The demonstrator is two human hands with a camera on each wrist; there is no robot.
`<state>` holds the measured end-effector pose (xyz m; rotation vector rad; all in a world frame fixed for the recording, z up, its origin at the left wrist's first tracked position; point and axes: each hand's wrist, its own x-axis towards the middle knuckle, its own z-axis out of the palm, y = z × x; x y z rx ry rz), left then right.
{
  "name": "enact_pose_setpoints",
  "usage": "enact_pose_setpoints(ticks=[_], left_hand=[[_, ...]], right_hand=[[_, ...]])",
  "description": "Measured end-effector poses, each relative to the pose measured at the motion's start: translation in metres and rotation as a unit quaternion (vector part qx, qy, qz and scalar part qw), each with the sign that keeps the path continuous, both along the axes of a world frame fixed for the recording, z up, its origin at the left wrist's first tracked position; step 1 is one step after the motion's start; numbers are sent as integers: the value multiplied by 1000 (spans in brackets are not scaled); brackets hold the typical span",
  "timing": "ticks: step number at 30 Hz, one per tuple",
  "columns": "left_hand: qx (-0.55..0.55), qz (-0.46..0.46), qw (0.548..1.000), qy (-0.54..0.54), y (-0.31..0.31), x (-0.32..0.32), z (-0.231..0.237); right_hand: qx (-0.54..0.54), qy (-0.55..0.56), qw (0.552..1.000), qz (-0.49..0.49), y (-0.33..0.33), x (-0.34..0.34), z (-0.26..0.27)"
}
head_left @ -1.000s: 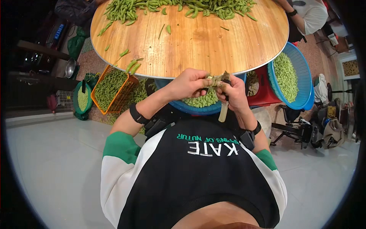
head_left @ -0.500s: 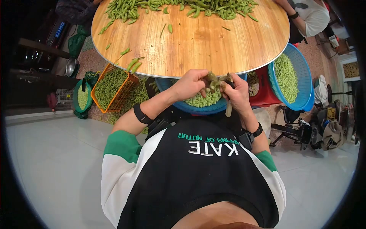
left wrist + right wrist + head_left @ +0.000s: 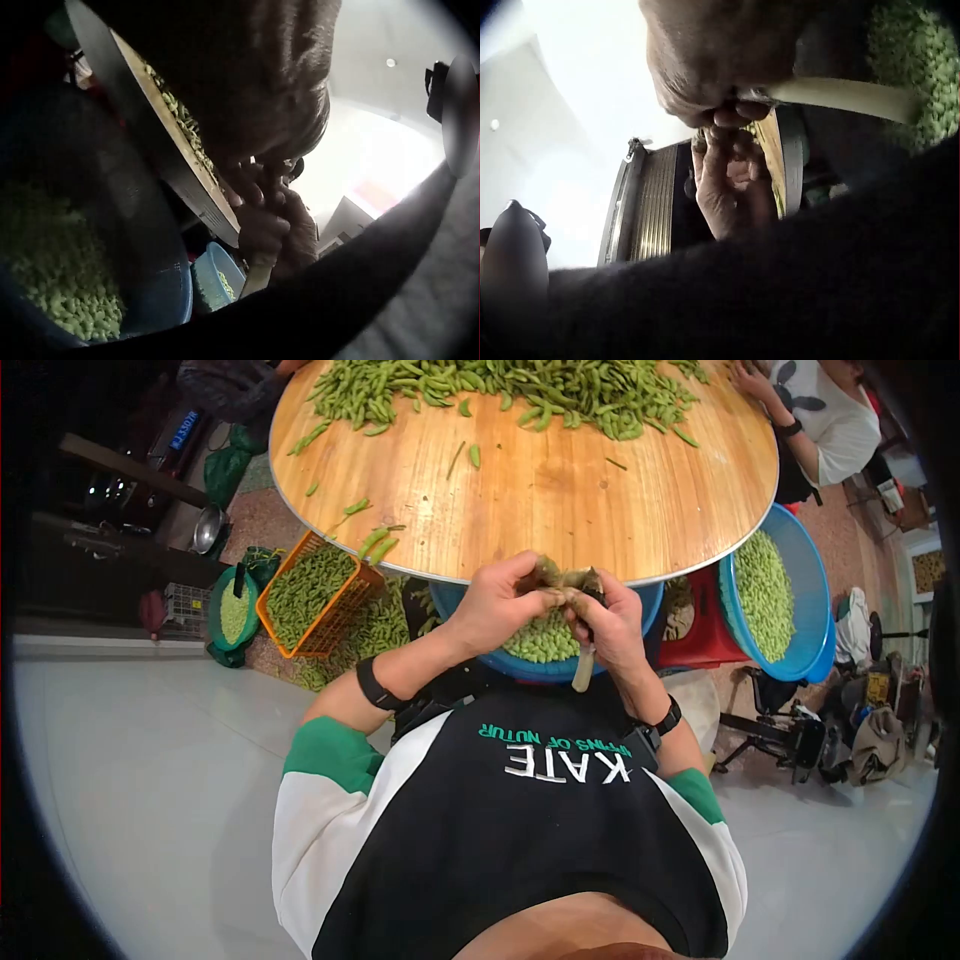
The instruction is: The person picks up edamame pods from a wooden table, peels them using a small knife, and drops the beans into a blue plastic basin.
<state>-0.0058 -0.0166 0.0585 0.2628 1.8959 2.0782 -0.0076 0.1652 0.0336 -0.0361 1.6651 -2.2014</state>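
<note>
Both hands meet over the near edge of the round wooden table (image 3: 560, 510) in the head view. My left hand (image 3: 490, 605) has its thumb and fingertips pinched on a green bean pod (image 3: 574, 577), largely hidden by the fingers. My right hand (image 3: 615, 625) grips a pale flat strip (image 3: 582, 670) like a handle, which hangs below the palm; its upper end is hidden. The right fingertips and thumb meet the left ones at the pod. Below the hands, a blue basin (image 3: 650, 618) holds shelled green beans (image 3: 540, 640).
A heap of pods (image 3: 510, 390) covers the table's far side. An orange crate (image 3: 345, 595) of pods stands left, by a green basin (image 3: 215, 610). On the right, a blue basket (image 3: 822, 590) of beans stands by a red stool (image 3: 700, 630). Another person (image 3: 830, 430) is at upper right.
Half a second ago the hands stood slightly apart; now their fingertips meet again. The whole head view has shifted a little right and down. The right hand keeps hold of the pale strip.
</note>
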Motion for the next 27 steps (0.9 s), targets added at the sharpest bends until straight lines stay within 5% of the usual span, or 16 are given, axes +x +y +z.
enact_pose_setpoints(ticks=[1, 2, 3, 5, 7, 10, 12, 14, 21, 24, 27], left_hand=[[-4, 2, 1000, 5, -10, -2, 8], [-218, -17, 956, 197, -30, -3, 16], [-414, -35, 830, 372, -51, -5, 23], [-599, -92, 745, 278, -98, -11, 21], [-633, -57, 716, 289, -110, -23, 43], [-513, 55, 791, 330, -98, -74, 41], [-531, 118, 769, 336, -91, -122, 15], [-567, 149, 778, 225, -78, -157, 2], [-604, 116, 755, 228, -72, -172, -23], [-323, 57, 934, 141, -41, -117, 6], [-148, -1, 989, 14, -18, -74, 13]], right_hand=[[-11, -9, 1000, 7, -4, -2, 4], [-15, -4, 1000, 9, -4, -3, 4], [-31, -12, 999, 22, -1, -5, 3], [-50, -16, 998, 34, 4, -7, -1], [-63, -40, 996, 45, 9, -7, -6], [-120, -67, 988, 68, 5, -6, -8], [-148, -79, 983, 78, 0, -4, -8], [-138, -71, 985, 72, -2, 0, -7], [-104, 1, 994, 38, 8, 3, -15], [-120, 24, 992, 17, 6, -5, -14], [-138, 23, 990, -8, 1, -9, -14]])
